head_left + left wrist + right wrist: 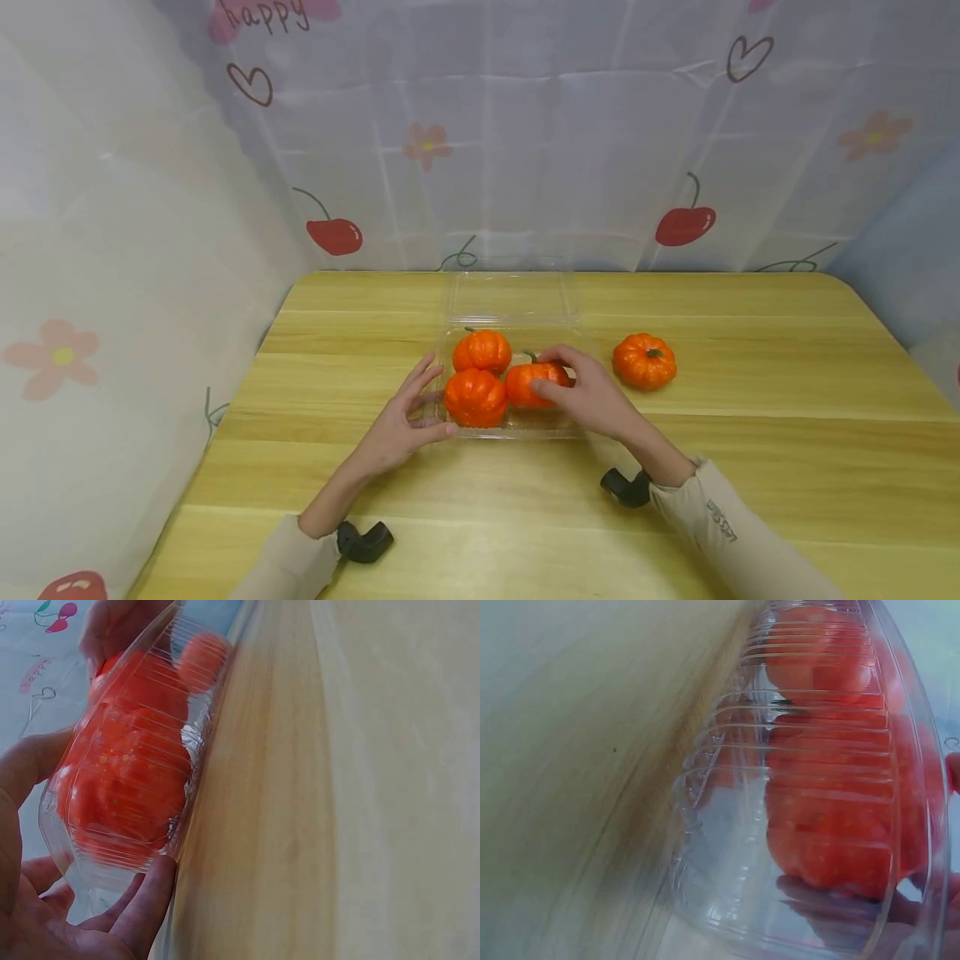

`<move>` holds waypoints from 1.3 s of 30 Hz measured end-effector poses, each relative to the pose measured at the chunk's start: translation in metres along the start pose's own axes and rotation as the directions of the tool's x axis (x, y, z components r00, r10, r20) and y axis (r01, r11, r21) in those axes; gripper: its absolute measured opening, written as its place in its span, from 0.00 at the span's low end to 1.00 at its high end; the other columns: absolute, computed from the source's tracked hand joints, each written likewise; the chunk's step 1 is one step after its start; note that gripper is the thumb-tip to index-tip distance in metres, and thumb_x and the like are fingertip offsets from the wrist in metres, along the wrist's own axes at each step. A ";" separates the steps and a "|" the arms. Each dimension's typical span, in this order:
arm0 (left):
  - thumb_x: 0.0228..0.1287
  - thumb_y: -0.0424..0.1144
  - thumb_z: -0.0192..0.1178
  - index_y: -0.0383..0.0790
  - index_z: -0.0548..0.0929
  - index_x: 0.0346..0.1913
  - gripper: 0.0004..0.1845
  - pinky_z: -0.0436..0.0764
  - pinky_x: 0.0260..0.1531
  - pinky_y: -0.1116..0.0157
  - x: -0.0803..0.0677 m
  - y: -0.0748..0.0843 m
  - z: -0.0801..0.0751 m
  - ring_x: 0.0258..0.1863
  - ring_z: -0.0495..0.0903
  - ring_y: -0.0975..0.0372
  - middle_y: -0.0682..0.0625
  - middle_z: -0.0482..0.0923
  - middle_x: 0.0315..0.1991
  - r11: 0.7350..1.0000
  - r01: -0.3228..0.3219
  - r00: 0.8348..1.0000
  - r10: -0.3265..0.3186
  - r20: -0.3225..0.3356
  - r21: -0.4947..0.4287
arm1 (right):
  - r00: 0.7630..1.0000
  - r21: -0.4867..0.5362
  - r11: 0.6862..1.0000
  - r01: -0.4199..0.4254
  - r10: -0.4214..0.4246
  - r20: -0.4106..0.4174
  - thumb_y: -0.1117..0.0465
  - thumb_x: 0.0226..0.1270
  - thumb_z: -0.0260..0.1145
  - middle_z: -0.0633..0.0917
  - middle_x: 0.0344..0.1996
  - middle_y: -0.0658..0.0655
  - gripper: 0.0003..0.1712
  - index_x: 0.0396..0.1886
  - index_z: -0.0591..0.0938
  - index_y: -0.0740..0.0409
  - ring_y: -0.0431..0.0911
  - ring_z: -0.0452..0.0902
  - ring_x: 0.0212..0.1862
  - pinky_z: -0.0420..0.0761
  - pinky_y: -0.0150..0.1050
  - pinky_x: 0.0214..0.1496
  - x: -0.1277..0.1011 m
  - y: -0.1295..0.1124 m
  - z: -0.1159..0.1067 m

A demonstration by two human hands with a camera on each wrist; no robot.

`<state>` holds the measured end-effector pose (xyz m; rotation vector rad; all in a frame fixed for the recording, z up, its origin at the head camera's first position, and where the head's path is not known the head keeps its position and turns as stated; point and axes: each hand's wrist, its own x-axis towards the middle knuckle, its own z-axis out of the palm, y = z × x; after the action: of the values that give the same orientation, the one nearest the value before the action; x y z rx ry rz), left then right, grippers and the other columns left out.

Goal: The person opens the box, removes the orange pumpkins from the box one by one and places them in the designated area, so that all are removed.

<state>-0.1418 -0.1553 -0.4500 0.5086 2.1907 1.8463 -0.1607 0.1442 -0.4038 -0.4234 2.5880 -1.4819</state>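
A clear plastic container (pixel 543 423) stands on the table, its hinged lid (pixel 510 297) lifted back behind it. Two orange mini pumpkins sit in its left half, one pumpkin (pixel 482 352) behind the other pumpkin (pixel 476 400). My right hand (pixel 588 392) grips a third pumpkin (pixel 528 386) between thumb and fingers, inside the right half. Ribbed container walls (pixel 825 780) cover part of that hand in the right wrist view. At the left end, my left hand (pixel 401 421) holds the container by its corner, the thumb (pixel 37 761) at the rim and fingers lower down.
Another orange pumpkin (pixel 644 362) lies on the wooden table (pixel 787 375) to the right of the container. A printed curtain (pixel 525 167) hangs along the table's back edge, and another sheet (pixel 112 250) along the left. Dark wrist devices (pixel 365 542) jut from both sleeves.
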 end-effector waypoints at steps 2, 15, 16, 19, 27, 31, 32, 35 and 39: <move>0.59 0.33 0.71 0.39 0.58 0.76 0.45 0.79 0.54 0.62 0.000 -0.001 0.000 0.68 0.65 0.43 0.58 0.39 0.79 1.000 -0.003 1.000 0.003 -0.002 -0.004 | 1.000 0.034 0.999 0.003 -0.003 -0.006 0.57 0.65 0.67 0.80 0.54 0.58 0.20 0.54 0.78 0.60 0.53 0.74 0.54 0.78 0.50 0.55 0.000 0.000 -0.001; 0.59 0.33 0.71 0.38 0.58 0.76 0.45 0.79 0.55 0.61 0.000 0.001 0.000 0.68 0.64 0.43 0.57 0.39 0.79 1.000 0.003 1.000 -0.003 -0.005 0.007 | 0.998 0.145 0.988 0.061 -0.057 -0.032 0.61 0.67 0.65 0.80 0.51 0.58 0.16 0.52 0.78 0.59 0.54 0.75 0.54 0.77 0.54 0.58 -0.002 0.004 -0.003; 0.59 0.33 0.71 0.38 0.58 0.76 0.45 0.79 0.55 0.61 0.000 0.001 0.000 0.68 0.64 0.44 0.57 0.39 0.79 1.000 0.002 1.000 -0.002 -0.005 0.007 | 0.997 0.151 0.986 0.066 -0.061 -0.035 0.62 0.66 0.65 0.79 0.52 0.58 0.16 0.52 0.78 0.60 0.53 0.74 0.54 0.75 0.55 0.60 -0.003 0.004 -0.003; 0.59 0.32 0.71 0.38 0.58 0.76 0.45 0.79 0.54 0.62 0.000 0.001 0.000 0.68 0.64 0.44 0.57 0.39 0.79 1.000 0.000 1.000 0.000 -0.005 0.004 | 0.997 0.165 0.984 0.073 -0.067 -0.042 0.63 0.66 0.65 0.79 0.53 0.58 0.16 0.52 0.77 0.61 0.53 0.73 0.55 0.73 0.56 0.63 -0.005 0.004 -0.004; 0.59 0.32 0.71 0.38 0.59 0.76 0.45 0.78 0.55 0.62 0.001 0.000 0.000 0.68 0.66 0.45 0.57 0.38 0.79 1.000 -0.008 1.000 0.008 -0.001 0.011 | 0.993 0.193 0.976 0.103 -0.090 -0.077 0.64 0.66 0.65 0.77 0.57 0.62 0.19 0.55 0.75 0.65 0.56 0.70 0.61 0.73 0.56 0.63 -0.012 0.001 -0.013; 0.59 0.32 0.71 0.37 0.59 0.76 0.45 0.78 0.55 0.61 0.001 -0.001 0.001 0.67 0.66 0.44 0.56 0.38 0.79 1.000 -0.012 1.000 0.012 -0.002 0.015 | 0.992 0.206 0.973 0.108 -0.091 -0.089 0.65 0.67 0.65 0.75 0.59 0.63 0.22 0.58 0.73 0.67 0.56 0.68 0.63 0.71 0.55 0.65 -0.016 -0.001 -0.018; 0.58 0.32 0.71 0.37 0.59 0.76 0.45 0.78 0.55 0.61 0.001 0.000 0.001 0.67 0.66 0.44 0.56 0.38 0.79 1.000 -0.011 1.000 0.011 -0.002 0.017 | 0.992 0.209 0.972 0.109 -0.092 -0.092 0.65 0.67 0.65 0.75 0.59 0.63 0.23 0.59 0.73 0.68 0.56 0.67 0.64 0.71 0.54 0.65 -0.017 -0.001 -0.019; 0.58 0.32 0.71 0.37 0.58 0.76 0.45 0.78 0.55 0.61 0.000 0.001 0.001 0.67 0.66 0.45 0.56 0.39 0.79 1.000 -0.006 1.000 0.006 -0.003 0.020 | 0.990 0.216 0.970 0.114 -0.093 -0.101 0.66 0.67 0.65 0.73 0.61 0.63 0.24 0.60 0.72 0.69 0.55 0.65 0.66 0.70 0.52 0.66 -0.020 -0.002 -0.022; 0.58 0.32 0.71 0.36 0.58 0.76 0.46 0.79 0.54 0.61 0.000 0.002 0.001 0.67 0.66 0.45 0.54 0.38 0.80 1.000 -0.003 1.000 0.003 -0.001 0.013 | 0.988 0.216 0.968 0.125 -0.101 -0.118 0.66 0.67 0.65 0.71 0.64 0.64 0.25 0.61 0.72 0.69 0.55 0.63 0.67 0.69 0.48 0.67 -0.024 -0.002 -0.025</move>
<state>-0.1412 -0.1536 -0.4480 0.5138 2.2058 1.8350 -0.1438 0.1713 -0.3903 -0.4830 2.4713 -1.8575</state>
